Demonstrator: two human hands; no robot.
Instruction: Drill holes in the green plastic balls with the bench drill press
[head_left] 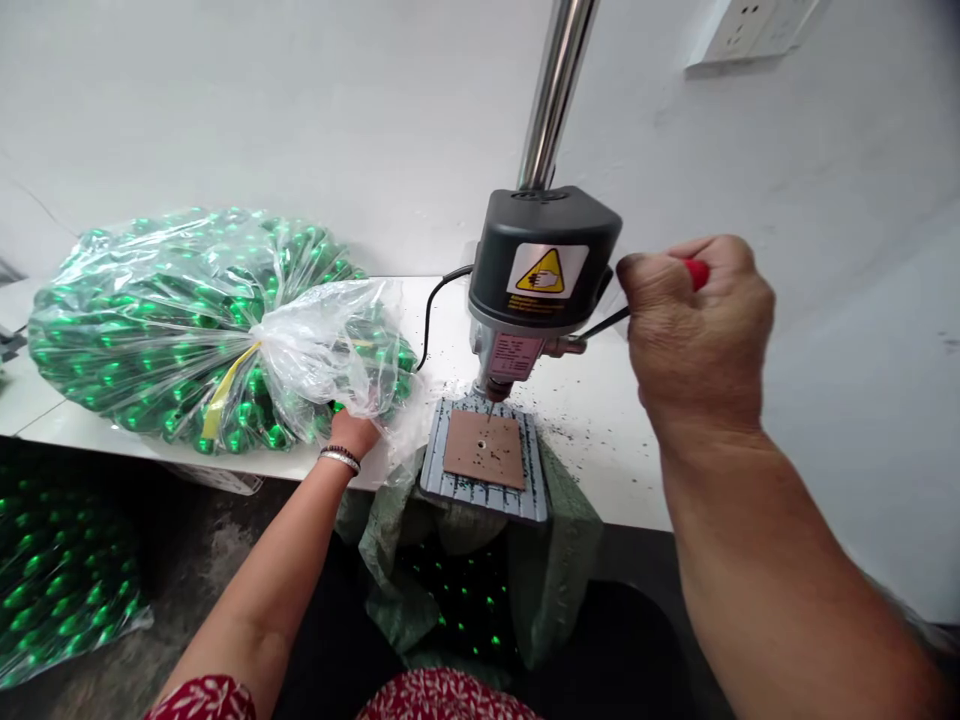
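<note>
My right hand [697, 325] is closed round the red-ended lever [699, 274] of a black drill press [546, 262], at the right of its motor head. Below the drill bit, a brown square board [484, 450] with a small hole lies on the grey ribbed base plate [433, 462]. At the left, my left hand [355, 432] reaches into the mouth of a clear plastic bag [315, 345] of shiny green balls [241, 412]. Its fingers are hidden by the plastic and the balls.
An open green sack [562, 570] with green balls hangs under the drill base. Another bag of green balls [67, 570] is at lower left. Green shavings dot the white table [622, 470]. A black cable [428, 310] runs beside the drill.
</note>
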